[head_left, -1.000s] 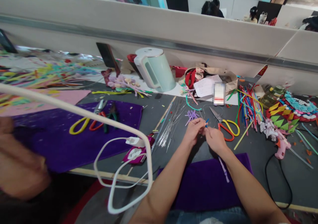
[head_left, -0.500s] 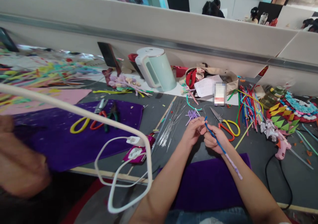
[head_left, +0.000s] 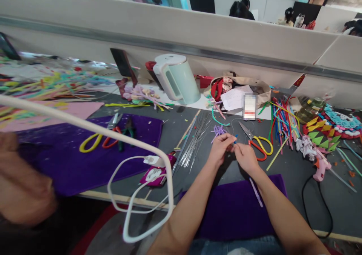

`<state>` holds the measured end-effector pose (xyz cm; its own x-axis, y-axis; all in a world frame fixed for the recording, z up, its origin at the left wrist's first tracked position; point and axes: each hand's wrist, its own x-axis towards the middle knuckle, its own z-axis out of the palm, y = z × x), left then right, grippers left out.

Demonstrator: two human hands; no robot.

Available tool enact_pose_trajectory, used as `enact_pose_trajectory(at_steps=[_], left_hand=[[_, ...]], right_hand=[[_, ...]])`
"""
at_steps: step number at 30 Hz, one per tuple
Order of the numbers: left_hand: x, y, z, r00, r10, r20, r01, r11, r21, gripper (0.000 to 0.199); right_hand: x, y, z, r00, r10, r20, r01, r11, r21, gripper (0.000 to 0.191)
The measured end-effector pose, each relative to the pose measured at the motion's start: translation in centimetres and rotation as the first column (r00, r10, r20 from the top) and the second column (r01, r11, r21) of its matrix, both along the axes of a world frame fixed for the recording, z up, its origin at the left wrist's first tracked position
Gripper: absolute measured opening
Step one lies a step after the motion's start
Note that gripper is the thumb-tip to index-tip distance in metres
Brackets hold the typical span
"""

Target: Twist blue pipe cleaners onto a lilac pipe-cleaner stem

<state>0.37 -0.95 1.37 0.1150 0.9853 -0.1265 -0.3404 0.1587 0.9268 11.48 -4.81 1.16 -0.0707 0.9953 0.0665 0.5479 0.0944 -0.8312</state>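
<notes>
Between my two hands runs a blue pipe cleaner whose lower end is pale lavender (head_left: 256,193). My left hand (head_left: 223,146) pinches its blue tip between thumb and fingers. Close beside it, my right hand (head_left: 245,157) is closed round the stem and hides most of the blue length. The lavender end hangs out below my right wrist, over a purple cloth (head_left: 234,209). Just beyond my left hand lie short lavender pipe cleaner pieces (head_left: 217,131). Scissors with yellow and red handles (head_left: 258,144) rest to the right of my right hand.
Thin metal wires (head_left: 194,147) and a magenta power strip (head_left: 158,172) lie left. A white tube frame (head_left: 124,136) crosses the left foreground. A kettle (head_left: 183,80) stands behind. Coloured pipe cleaners (head_left: 284,121) and a pink glue gun (head_left: 321,168) are right. Another person's arm (head_left: 25,183) is far left.
My right hand has turned over so its back faces up and now covers the blue stem. The lavender end has swung left and hangs beneath the wrist.
</notes>
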Motion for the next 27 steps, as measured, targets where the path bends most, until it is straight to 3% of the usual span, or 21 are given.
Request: enact_pose_trajectory(at_steps=[2, 4, 6, 7, 10, 12, 13, 15, 17, 19, 22, 23, 25, 27], left_hand=[[0.0, 0.0, 0.0, 0.999, 0.010, -0.052, -0.009, 1.000, 0.030, 0.025], [0.0, 0.1, -0.1, 0.999, 0.009, -0.046, -0.008, 1.000, 0.023, 0.024], [-0.2, 0.1, 0.0, 1.000, -0.011, 0.019, 0.011, 1.000, -0.026, 0.022], [-0.3, 0.1, 0.1, 0.998, -0.025, 0.064, 0.028, 0.998, -0.048, 0.021], [-0.5, 0.0, 0.5, 0.982, -0.100, 0.162, 0.110, 0.992, -0.055, 0.018], [-0.5, -0.1, 0.7, 0.975, -0.144, 0.172, 0.153, 0.987, -0.039, 0.018], [-0.5, -0.2, 0.8, 0.974, -0.151, 0.167, 0.159, 0.987, -0.035, 0.018], [-0.4, -0.3, 0.8, 0.979, -0.138, 0.148, 0.143, 0.989, -0.028, 0.019], [-0.3, -0.3, 0.6, 0.986, -0.119, 0.117, 0.121, 0.993, -0.011, 0.019], [-0.2, -0.2, 0.4, 0.992, -0.100, 0.076, 0.099, 0.995, 0.005, 0.020], [-0.1, -0.1, 0.1, 0.996, -0.088, 0.009, 0.088, 0.996, 0.005, 0.023], [0.0, -0.1, 0.0, 0.996, -0.090, -0.012, 0.090, 0.996, 0.005, 0.024], [0.0, -0.1, -0.1, 0.995, -0.092, -0.048, 0.093, 0.995, 0.022, 0.025], [0.0, -0.1, -0.1, 0.994, -0.094, -0.062, 0.097, 0.994, 0.041, 0.025]], right_hand=[[0.0, -0.2, 0.1, 0.960, -0.099, 0.261, 0.084, 0.994, 0.069, 0.028], [0.0, -0.4, 0.2, 0.961, -0.102, 0.259, 0.090, 0.994, 0.059, 0.029], [0.0, -0.4, 0.5, 1.000, 0.016, -0.015, -0.017, 0.999, -0.034, 0.034], [0.0, -0.3, 0.6, 0.973, 0.076, -0.218, -0.098, 0.991, -0.090, 0.038], [0.1, -0.1, 1.0, 0.683, 0.099, -0.723, -0.349, 0.915, -0.204, 0.044], [0.2, -0.1, 1.2, 0.508, 0.046, -0.860, -0.446, 0.868, -0.217, 0.039], [0.1, -0.1, 1.2, 0.461, 0.026, -0.887, -0.466, 0.858, -0.217, 0.035], [0.1, -0.1, 1.1, 0.449, 0.011, -0.893, -0.442, 0.872, -0.211, 0.031], [0.0, 0.0, 0.8, 0.530, 0.025, -0.848, -0.360, 0.911, -0.198, 0.032], [0.1, 0.2, 0.5, 0.679, 0.057, -0.732, -0.258, 0.952, -0.166, 0.036], [0.2, 0.2, 0.1, 0.943, 0.059, -0.328, -0.080, 0.995, -0.051, 0.037], [0.2, 0.1, 0.0, 0.990, 0.022, -0.139, -0.023, 1.000, -0.004, 0.034], [0.2, -0.2, 0.0, 0.978, -0.071, 0.197, 0.060, 0.996, 0.060, 0.029], [0.1, -0.4, 0.0, 0.925, -0.130, 0.358, 0.113, 0.991, 0.070, 0.027]])
